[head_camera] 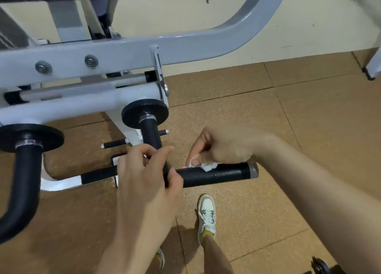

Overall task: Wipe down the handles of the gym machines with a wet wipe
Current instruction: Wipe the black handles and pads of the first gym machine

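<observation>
Grey-white machine frame (123,53): fills the view from 9 to 1 o'clock. Its top and left side are cut off by the picture edge, and a dark pad along the top edge shows only in part.

Floor (309,129): brown tiles, from 2 round to 7 o'clock.

Second handle (22,181): black, curved, at 8 o'clock. Its lower end runs out of the picture.

Handle (222,176): a black bar that drops from a round black flange (132,111) near centre, bends, then runs level toward 3 o'clock to a grey end cap.

Left hand (144,177): just below centre, gripping the handle at its bend. The fingers (142,152) are curled over the top of the bar and the thumb is pressed on its near side, so the hand is clamped on the handle. The bend itself is hidden beneath it.

Right hand (224,148): at 3 o'clock from the left hand, above the level bar. Its fingers (200,145) are drawn together in a fist, pinching the wet wipe (209,167) against the top of the bar.

Wet wipe: white, crumpled, lying on the handle between the two hands. Only its lower edges show below the fist, and the rest is covered.

Shoe (206,214): pale, laced, on the floor at 5 o'clock. A second shoe at 6 o'clock is mostly hidden by the left forearm.

A dark object in the 5 o'clock corner is cut off and cannot be made out.
</observation>
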